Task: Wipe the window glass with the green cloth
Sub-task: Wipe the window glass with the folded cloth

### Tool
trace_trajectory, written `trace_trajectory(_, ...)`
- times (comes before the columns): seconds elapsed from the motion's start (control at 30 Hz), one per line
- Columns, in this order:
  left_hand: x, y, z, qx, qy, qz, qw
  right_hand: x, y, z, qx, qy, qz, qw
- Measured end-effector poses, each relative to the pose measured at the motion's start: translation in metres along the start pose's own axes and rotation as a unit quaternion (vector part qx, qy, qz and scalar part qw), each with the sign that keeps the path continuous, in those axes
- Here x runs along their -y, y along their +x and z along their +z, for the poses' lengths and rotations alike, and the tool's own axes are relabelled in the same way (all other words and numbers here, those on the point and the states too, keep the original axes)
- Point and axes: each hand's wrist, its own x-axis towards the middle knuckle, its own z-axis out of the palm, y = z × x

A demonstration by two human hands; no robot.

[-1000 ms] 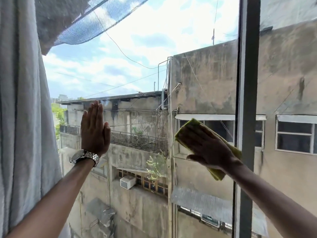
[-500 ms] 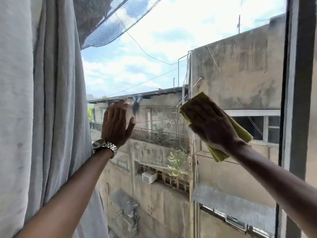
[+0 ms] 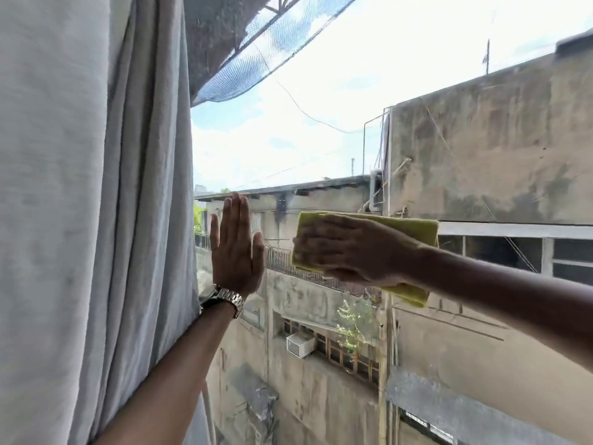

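The window glass (image 3: 321, 130) fills the middle and right of the head view, with sky and concrete buildings behind it. My right hand (image 3: 349, 248) lies flat on the folded green cloth (image 3: 414, 228) and presses it against the pane at mid height. Cloth edges stick out left, above and below the hand. My left hand (image 3: 236, 248), a metal watch on its wrist, rests flat and upright on the glass with fingers together, a short gap left of the cloth, holding nothing.
A grey curtain (image 3: 90, 203) hangs down the whole left side, touching my left forearm. Dark netting (image 3: 256, 43) stretches outside above the window. Outside below are a railing, an air conditioner and a small tree.
The view has swung left, so the dark window frame bar at right is out of sight. My right hand turned the cloth level and slid it left toward my left hand, which stays flat on the glass.
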Motion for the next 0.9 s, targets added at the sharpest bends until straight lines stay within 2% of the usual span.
trace_trajectory(0.03, -0.001, -0.001, 0.000, -0.003, -0.004, 0.001, 1.000, -0.020, 0.000, -0.003, -0.010, -0.023, 0.012, 1.000)
trace_trajectory(0.1, 0.000, 0.000, 0.002, -0.010, -0.004, 0.003, 1.000, -0.066, 0.008, -0.015, -0.060, -0.030, 0.154, 0.986)
trace_trajectory(0.17, 0.003, 0.000, 0.004, -0.009, -0.003, 0.007, 1.000, -0.089, 0.028, -0.031, -0.117, 0.024, 0.325, 0.938)
trace_trajectory(0.23, 0.004, -0.002, 0.005, -0.012, -0.002, 0.009, 1.000, -0.069, 0.051, -0.029, -0.152, 0.071, 0.403, 0.900)
trace_trajectory(0.27, 0.003, -0.002, 0.004, -0.013, -0.003, 0.009, 1.000, -0.047, 0.057, -0.024, -0.143, 0.078, 0.377, 0.912)
trace_trajectory(0.33, 0.001, -0.002, 0.003, -0.009, -0.007, 0.007, 1.000, 0.007, 0.050, -0.009, -0.078, 0.069, 0.195, 0.975)
trace_trajectory(0.4, -0.003, -0.001, 0.000, -0.010, -0.008, -0.003, 1.000, 0.042, 0.030, 0.000, -0.018, 0.053, 0.027, 0.998)
trace_trajectory(0.47, -0.005, -0.002, -0.004, -0.003, -0.011, -0.005, 1.000, 0.031, 0.018, 0.005, 0.012, 0.028, -0.050, 0.998)
trace_trajectory(0.5, -0.006, -0.001, -0.005, 0.001, -0.013, -0.003, 1.000, 0.016, 0.018, 0.006, 0.005, 0.023, -0.031, 0.999)
trace_trajectory(0.57, -0.009, 0.000, -0.005, -0.003, -0.010, 0.001, 1.000, -0.030, 0.022, 0.000, -0.058, 0.017, 0.096, 0.994)
trace_trajectory(0.63, -0.008, -0.001, -0.003, -0.005, -0.010, -0.002, 1.000, -0.077, 0.013, -0.018, -0.150, 0.023, 0.278, 0.948)
trace_trajectory(0.7, -0.008, -0.004, 0.003, -0.016, -0.007, 0.015, 1.000, -0.096, 0.000, -0.031, -0.231, 0.039, 0.482, 0.844)
trace_trajectory(0.73, -0.003, -0.005, 0.003, -0.021, -0.001, 0.025, 0.999, -0.086, 0.002, -0.030, -0.248, 0.061, 0.559, 0.789)
trace_trajectory(0.77, 0.000, -0.006, 0.004, -0.027, 0.000, 0.028, 0.999, -0.066, 0.002, -0.026, -0.252, 0.071, 0.600, 0.756)
trace_trajectory(0.8, 0.001, -0.005, 0.004, -0.028, -0.004, 0.031, 0.999, -0.035, -0.002, -0.019, -0.241, 0.070, 0.593, 0.765)
trace_trajectory(0.83, 0.001, -0.005, 0.005, -0.029, -0.004, 0.034, 0.999, 0.003, -0.014, -0.009, -0.214, 0.071, 0.532, 0.816)
trace_trajectory(0.87, -0.001, -0.007, 0.006, -0.034, 0.000, 0.033, 0.999, 0.042, -0.036, -0.002, -0.171, 0.079, 0.437, 0.880)
trace_trajectory(0.9, 0.001, -0.006, 0.005, -0.041, 0.007, 0.030, 0.999, 0.072, -0.066, 0.002, -0.120, 0.086, 0.345, 0.927)
